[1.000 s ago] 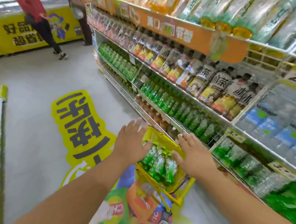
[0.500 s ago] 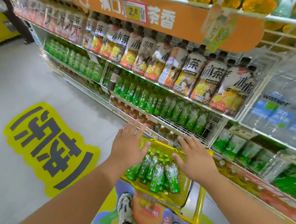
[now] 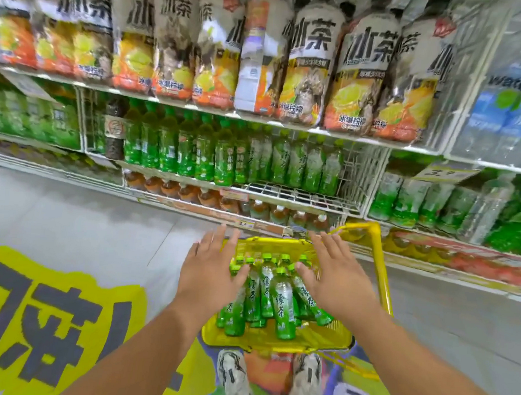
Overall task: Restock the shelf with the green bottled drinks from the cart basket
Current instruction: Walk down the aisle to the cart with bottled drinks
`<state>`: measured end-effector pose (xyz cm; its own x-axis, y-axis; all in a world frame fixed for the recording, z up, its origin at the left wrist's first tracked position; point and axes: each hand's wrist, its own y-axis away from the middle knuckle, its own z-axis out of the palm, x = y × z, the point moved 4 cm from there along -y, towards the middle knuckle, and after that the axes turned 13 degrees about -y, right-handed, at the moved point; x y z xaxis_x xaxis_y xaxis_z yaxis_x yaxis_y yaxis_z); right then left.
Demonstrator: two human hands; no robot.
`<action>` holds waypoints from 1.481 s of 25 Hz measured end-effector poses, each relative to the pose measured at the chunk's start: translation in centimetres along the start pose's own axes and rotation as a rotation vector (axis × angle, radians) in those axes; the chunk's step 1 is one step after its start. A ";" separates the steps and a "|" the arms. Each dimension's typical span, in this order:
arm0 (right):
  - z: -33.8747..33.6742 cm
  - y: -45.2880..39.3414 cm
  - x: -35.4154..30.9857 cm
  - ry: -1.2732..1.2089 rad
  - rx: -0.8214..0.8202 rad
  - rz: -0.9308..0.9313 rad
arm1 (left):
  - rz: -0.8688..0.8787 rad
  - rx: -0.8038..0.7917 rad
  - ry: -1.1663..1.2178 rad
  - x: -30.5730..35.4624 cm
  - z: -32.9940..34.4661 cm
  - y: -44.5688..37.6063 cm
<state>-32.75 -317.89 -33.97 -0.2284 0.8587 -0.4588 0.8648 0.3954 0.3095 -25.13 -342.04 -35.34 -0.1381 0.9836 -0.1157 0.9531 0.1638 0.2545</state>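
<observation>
A yellow cart basket (image 3: 276, 340) stands in front of me and holds several green bottled drinks (image 3: 282, 304) lying with their caps toward the shelf. My left hand (image 3: 210, 273) hovers over the basket's left side, fingers spread, holding nothing. My right hand (image 3: 336, 280) is spread over the right side, just above the bottles, also holding nothing. On the wire shelf (image 3: 298, 194) ahead stands a row of matching green bottles (image 3: 297, 163), with bare wire at its front right.
Large iced tea bottles (image 3: 308, 67) fill the shelf above. Brown tea bottles (image 3: 258, 209) sit on the lowest shelf behind the basket. Water bottles (image 3: 511, 110) are at right. A yellow floor sticker (image 3: 50, 322) lies at left. My shoes (image 3: 234, 377) show below the basket.
The view has turned to face the shelf squarely and come closer. Both hands stay spread over the basket, now lower and nearer the bottles.
</observation>
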 end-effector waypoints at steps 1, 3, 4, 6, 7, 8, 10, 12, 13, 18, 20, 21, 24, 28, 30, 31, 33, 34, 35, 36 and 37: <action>1.5 -0.4 1.1 -0.010 -0.013 0.021 | 0.004 -0.018 0.015 0.3 1.8 -0.3; 4.2 -1.1 3.3 -0.007 -0.028 0.048 | 0.018 -0.046 0.025 1.0 5.1 -0.9; 5.5 -1.4 4.3 -0.001 -0.037 0.061 | 0.023 -0.061 0.025 1.4 6.6 -1.1; 8.3 -2.1 6.2 -0.001 -0.049 0.090 | 0.009 -0.084 0.038 2.0 9.6 -1.5; 9.6 -2.3 7.0 -0.004 -0.055 0.107 | -0.014 -0.095 0.053 2.2 10.9 -1.5; 10.8 -2.7 7.8 -0.010 -0.059 0.124 | -0.040 -0.103 0.071 2.5 12.1 -1.6; 13.3 -3.4 9.1 -0.044 -0.078 0.156 | -0.078 -0.130 0.091 2.9 14.8 -1.5; 15.8 -4.2 10.4 -0.068 -0.102 0.178 | -0.096 -0.165 0.103 3.4 17.8 -1.6; 16.7 -4.5 11.1 -0.073 -0.112 0.185 | -0.106 -0.177 0.108 3.5 19.1 -1.8; 21.0 -6.3 14.7 -0.084 -0.161 0.228 | -0.207 -0.198 0.182 4.2 24.6 -2.5; 22.5 -6.8 15.9 -0.120 -0.181 0.269 | -0.279 -0.224 0.248 4.5 26.4 -2.4; 23.3 -6.9 16.3 -0.166 -0.188 0.301 | -0.325 -0.237 0.295 4.7 27.1 -2.3; 25.1 -6.8 17.1 -0.367 -0.174 0.427 | -0.463 -0.277 0.506 5.0 28.6 -1.9; 26.3 -6.6 18.3 -0.392 -0.113 0.526 | -0.639 -0.311 0.684 4.9 30.0 -1.5; 26.5 -6.6 18.8 -0.396 -0.109 0.550 | -0.719 -0.361 0.704 4.8 30.7 -1.4; 26.5 -6.7 19.0 -0.385 -0.112 0.557 | -0.748 -0.393 0.713 4.9 31.1 -1.4; 26.4 -6.8 19.3 -0.347 -0.112 0.547 | -0.766 -0.428 0.730 5.1 31.4 -1.2; 26.2 -6.8 19.3 -0.331 -0.105 0.535 | -0.768 -0.427 0.736 5.0 31.3 -1.1; 25.9 -6.8 19.2 -0.318 -0.094 0.527 | -0.771 -0.412 0.740 4.9 30.9 -1.4; 25.5 -6.8 19.1 -0.313 -0.083 0.525 | -0.766 -0.402 0.742 5.0 30.4 -1.5; 25.3 -6.6 19.0 -0.315 -0.078 0.532 | -0.746 -0.407 0.727 5.2 29.9 -1.4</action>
<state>-31.48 -312.49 -65.81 0.3783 0.8118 -0.4448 0.7859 -0.0277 0.6177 -19.17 -339.43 -65.02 -0.8901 0.4168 0.1844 0.4249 0.6125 0.6665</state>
